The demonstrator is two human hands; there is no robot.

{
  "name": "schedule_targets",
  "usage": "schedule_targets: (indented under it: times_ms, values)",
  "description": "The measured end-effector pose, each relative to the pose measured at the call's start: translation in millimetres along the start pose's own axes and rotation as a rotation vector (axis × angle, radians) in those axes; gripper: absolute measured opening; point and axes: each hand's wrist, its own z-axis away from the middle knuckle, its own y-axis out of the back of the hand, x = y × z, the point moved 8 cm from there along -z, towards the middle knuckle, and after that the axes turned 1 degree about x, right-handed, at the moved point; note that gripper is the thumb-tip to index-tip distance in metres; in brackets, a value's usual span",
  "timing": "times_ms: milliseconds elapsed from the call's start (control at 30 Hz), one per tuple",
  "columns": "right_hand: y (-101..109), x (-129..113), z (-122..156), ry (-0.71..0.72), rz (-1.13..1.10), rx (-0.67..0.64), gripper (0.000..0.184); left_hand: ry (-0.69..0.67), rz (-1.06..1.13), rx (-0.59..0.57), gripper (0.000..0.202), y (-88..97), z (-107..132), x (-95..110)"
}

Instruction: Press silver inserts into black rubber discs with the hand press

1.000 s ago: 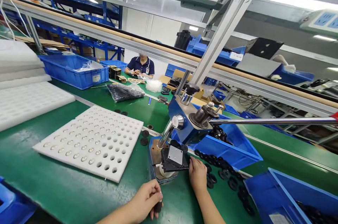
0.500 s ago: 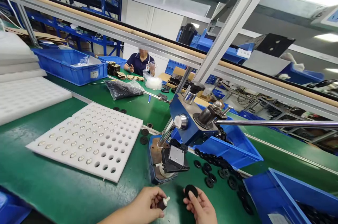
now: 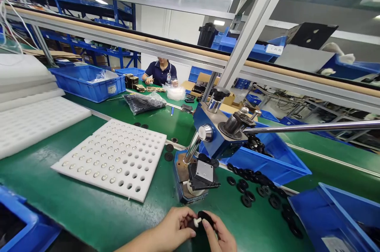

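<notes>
1. Black disc [image 3: 205,215], tilted, sits pinched in my right hand [image 3: 220,234], low over the near edge of the tabletop [image 3: 97,204].
2. Just left of it, my left hand [image 3: 177,226] grips a dark cylinder [image 3: 191,225]; its white pin [image 3: 198,221] points rightward along the long axis, toward the disc. I cannot tell whether they touch.
3. Beyond my hands stands the lever press [image 3: 219,148], with loose black rings [image 3: 246,201] to its right, nearer my right hand, and the white foam tray [image 3: 141,196] to its left, one corner toward me.
4. Across the tabletop, I see a co-worker [image 3: 162,73] seated.
</notes>
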Motion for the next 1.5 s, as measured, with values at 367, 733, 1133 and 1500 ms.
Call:
schedule_targets:
  times_ms: [367, 733, 1133, 1500]
  values:
    - [-10, -11, 0, -0.118, -0.138, -0.118, 0.041, 0.024, -0.131, -0.038, 0.030, 2.4, 8, 10]
    - [-14, -36, 15, 0.160, -0.018, -0.145, 0.040, 0.072, -0.186, -0.034, 0.037, 6.9, 11, 3]
    - [-11, -52, 19, 0.204, 0.118, -0.250, 0.048, 0.089, -0.063, 0.024, 0.040, 5.1, 12, 8]
    - [-6, -18, 12, 0.430, 0.341, -0.154, 0.050, 0.098, 0.055, 0.141, 0.045, 11.0, -2, -6]
